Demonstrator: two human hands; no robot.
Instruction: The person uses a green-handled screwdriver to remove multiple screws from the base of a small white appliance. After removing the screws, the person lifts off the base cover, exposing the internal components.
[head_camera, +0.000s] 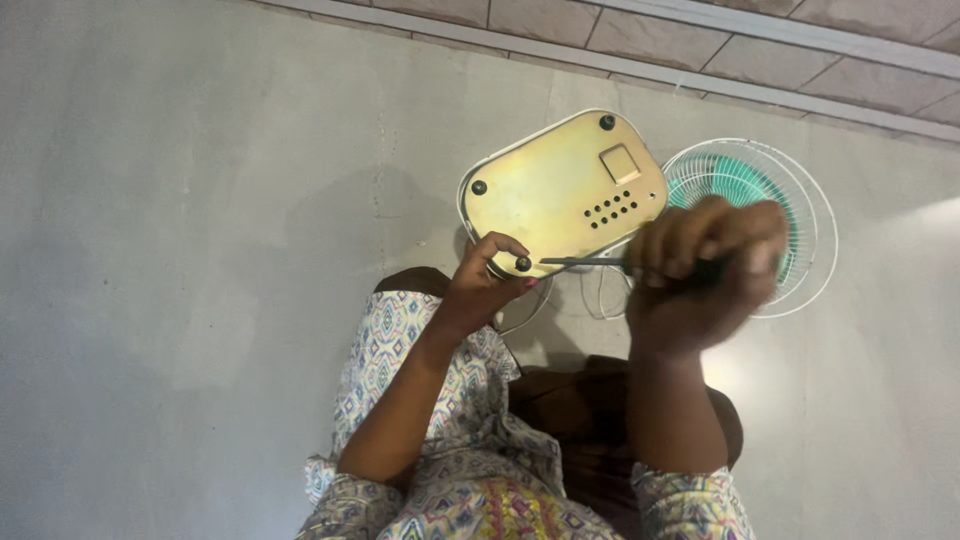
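Your left hand (480, 285) is pinching the fan base (560, 190) at its rubber foot (522, 264); your right hand (700, 270) is clenching the screwdriver (585, 262), whose tip should be staying square, just beside that left grip.

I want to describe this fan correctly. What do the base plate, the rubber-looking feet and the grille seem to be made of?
The base plate looks like thin metal with a dull yellowish plated finish, flat, with punched holes. The feet look like black rubber or plastic, small and matte. The grille seems to be white coated wire, thin and ribbed. The blades behind it look like green plastic.
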